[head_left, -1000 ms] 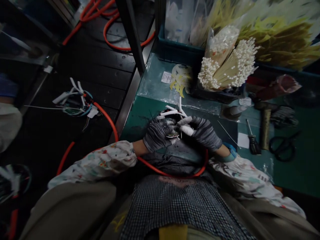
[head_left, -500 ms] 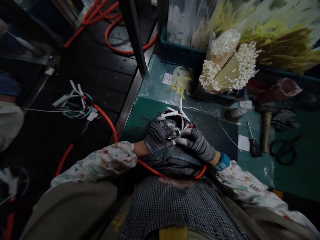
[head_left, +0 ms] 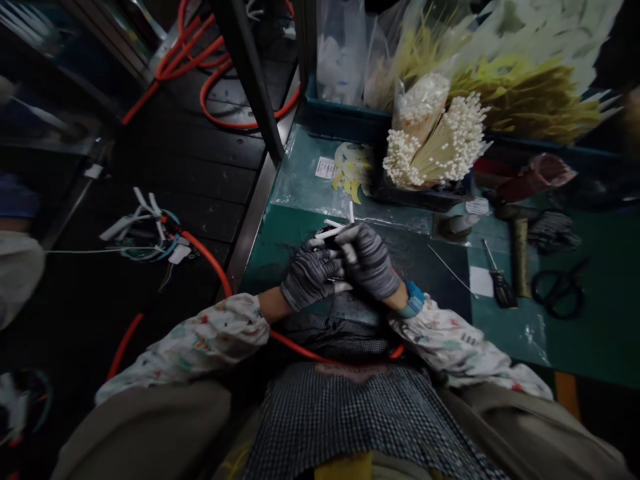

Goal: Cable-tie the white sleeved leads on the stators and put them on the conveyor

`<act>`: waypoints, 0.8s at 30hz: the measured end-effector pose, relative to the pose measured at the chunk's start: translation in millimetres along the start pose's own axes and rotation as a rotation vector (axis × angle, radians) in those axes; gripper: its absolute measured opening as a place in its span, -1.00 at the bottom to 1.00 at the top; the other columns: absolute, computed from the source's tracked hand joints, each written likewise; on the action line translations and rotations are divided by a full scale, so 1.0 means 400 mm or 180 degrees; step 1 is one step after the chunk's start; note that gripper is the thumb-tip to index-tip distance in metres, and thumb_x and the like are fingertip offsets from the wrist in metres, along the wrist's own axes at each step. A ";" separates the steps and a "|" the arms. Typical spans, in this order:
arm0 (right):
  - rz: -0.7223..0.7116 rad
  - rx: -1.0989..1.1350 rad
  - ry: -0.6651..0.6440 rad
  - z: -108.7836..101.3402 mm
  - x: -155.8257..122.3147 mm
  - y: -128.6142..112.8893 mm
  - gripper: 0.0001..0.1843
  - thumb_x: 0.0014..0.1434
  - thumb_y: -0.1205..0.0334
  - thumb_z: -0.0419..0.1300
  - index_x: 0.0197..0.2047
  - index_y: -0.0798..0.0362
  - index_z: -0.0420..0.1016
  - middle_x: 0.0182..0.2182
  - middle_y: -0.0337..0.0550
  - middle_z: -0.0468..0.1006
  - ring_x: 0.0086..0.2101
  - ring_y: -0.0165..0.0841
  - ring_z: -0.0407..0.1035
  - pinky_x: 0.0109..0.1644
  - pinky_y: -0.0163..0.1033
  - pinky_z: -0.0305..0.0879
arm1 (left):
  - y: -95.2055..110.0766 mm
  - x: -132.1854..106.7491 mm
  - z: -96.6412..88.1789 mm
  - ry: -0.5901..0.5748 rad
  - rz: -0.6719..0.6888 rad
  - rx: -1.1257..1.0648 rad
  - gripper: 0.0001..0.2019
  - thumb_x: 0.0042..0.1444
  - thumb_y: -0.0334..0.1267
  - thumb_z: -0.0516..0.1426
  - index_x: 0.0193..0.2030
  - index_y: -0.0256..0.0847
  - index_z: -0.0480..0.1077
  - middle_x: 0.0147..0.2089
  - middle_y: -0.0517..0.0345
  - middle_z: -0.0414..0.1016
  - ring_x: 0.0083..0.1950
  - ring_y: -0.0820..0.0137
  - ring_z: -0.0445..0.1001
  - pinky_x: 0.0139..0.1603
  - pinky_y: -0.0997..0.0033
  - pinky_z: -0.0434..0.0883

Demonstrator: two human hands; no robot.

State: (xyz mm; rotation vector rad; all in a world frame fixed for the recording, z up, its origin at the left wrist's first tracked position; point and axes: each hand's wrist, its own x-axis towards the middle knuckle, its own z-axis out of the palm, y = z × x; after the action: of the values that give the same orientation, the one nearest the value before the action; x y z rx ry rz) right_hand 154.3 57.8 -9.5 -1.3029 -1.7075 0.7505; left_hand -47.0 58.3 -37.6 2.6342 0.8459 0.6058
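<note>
Wire bundle (head_left: 329, 233): centre of the frame, between the two hands and largely covered by them; at least three white tubes (head_left: 351, 212) stand clear at its upper edge
Progress, done: white tubes present on the bundle, as on the wire coil (head_left: 145, 227) at left of the frame; handling judged to be under way, the bundle being in hand rather than laid aside
Progress, left: cannot be told; the inner wires lie behind the gloves, so any loose or unfinished part is hidden
Left hand (head_left: 313, 275): gloved; fingers bent and drawn in narrow, closed about the left side of the bundle
Right hand (head_left: 369, 263): gloved; fingers curled over the upper right of the bundle, close beside the left fingertips; whether they pinch a wire or merely rest there cannot be told
Bundle relative to fingers: under the right fingers, inside the curl of the left; tubes project beyond both toward the top of the frame
Orange cable (head_left: 320, 352): looped below the hands, across the apron (head_left: 350, 413), lower centre; its join with the bundle is hidden
</note>
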 end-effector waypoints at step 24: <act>-0.0153 -0.2383 0.0959 -0.178 0.196 0.054 -0.74 0.28 0.04 0.43 -0.01 -0.06 0.71 0.33 0.12 0.54 0.34 0.23 0.25 0.45 0.47 0.12 | -0.036 -0.043 -0.072 0.0000 0.0739 0.1515 -0.81 0.36 -0.02 0.34 -0.01 -0.01 0.63 0.16 0.12 0.73 0.36 0.13 0.57 0.41 -0.01 0.47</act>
State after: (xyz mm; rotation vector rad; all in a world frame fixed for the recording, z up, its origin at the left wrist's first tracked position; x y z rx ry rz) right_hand 218.4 137.0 26.1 -1.7455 -1.8176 -0.1559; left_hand -80.4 63.7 -23.6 3.1958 0.7650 0.5082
